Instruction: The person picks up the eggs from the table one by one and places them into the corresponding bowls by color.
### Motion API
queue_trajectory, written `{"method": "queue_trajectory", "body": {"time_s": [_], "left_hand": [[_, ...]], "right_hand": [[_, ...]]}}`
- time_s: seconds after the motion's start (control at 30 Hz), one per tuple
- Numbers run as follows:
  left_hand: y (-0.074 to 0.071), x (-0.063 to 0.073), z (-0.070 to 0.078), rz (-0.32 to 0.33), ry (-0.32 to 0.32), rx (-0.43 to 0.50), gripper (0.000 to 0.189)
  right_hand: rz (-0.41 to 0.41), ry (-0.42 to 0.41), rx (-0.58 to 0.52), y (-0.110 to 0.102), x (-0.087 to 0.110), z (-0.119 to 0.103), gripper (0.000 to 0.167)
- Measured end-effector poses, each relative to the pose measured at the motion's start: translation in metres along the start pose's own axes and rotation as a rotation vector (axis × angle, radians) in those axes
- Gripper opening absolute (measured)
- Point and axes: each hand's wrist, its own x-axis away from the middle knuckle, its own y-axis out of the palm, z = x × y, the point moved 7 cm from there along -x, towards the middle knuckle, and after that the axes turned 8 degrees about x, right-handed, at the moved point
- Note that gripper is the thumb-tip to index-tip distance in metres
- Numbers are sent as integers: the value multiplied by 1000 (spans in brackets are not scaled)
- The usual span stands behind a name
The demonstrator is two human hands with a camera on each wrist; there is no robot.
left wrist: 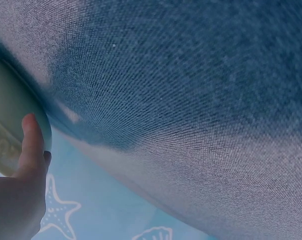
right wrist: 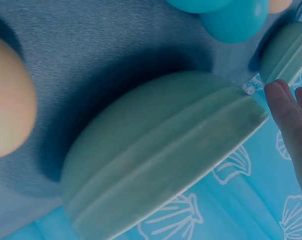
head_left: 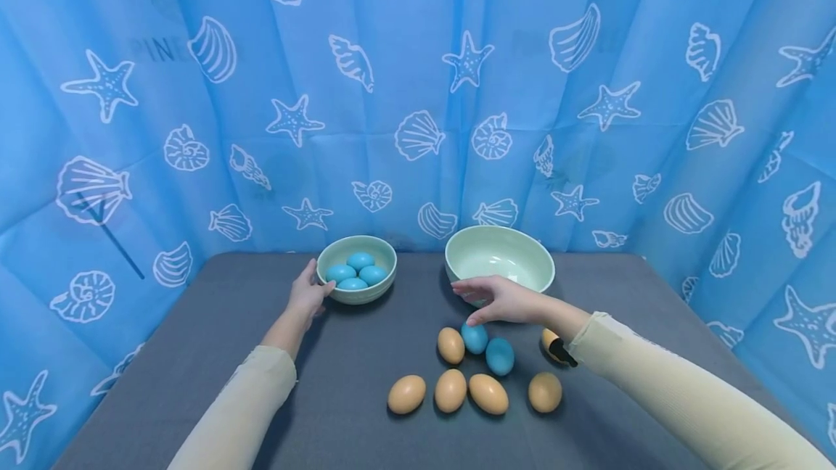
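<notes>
My left hand [head_left: 308, 294] holds the smaller pale green bowl [head_left: 358, 296] by its left side, with the thumb at the front wall. Inside lie several blue eggs [head_left: 360, 260]. My right hand [head_left: 499, 299] hovers in front of the larger green bowl [head_left: 499, 252], fingers loosely extended and holding nothing. Right under its thumb is a blue egg [head_left: 474, 338], and a second blue egg [head_left: 500, 357] lies just nearer. In the right wrist view, the larger bowl [right wrist: 155, 150] fills the middle, and the fingers [right wrist: 285, 112] show at the right edge.
Several brown eggs [head_left: 451, 391] lie on the grey cloth-covered table [head_left: 353, 368] in front of the bowls. Another brown egg [head_left: 550, 340] is partly covered by the right sleeve. A blue curtain [head_left: 392, 93] with shells and starfish hangs behind the table.
</notes>
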Motion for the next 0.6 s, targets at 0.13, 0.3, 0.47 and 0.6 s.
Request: {"method": "queue_trajectory", "body": {"time_s": [0.13,0.3,0.47,0.6], "left_hand": [[-1,1,1,6,2,1,74],[0,2,2,-3,-4,15,72],[1,1,2,-8,0,24,73],[1,0,0,-17,-1,28,73]], "right_hand": [[-10,-5,-11,1,2,4,64],[-53,13,-29,8,5,11,67],[-97,12,-25,18,8,17,72],[-101,23,8,21,10,19,75]]}}
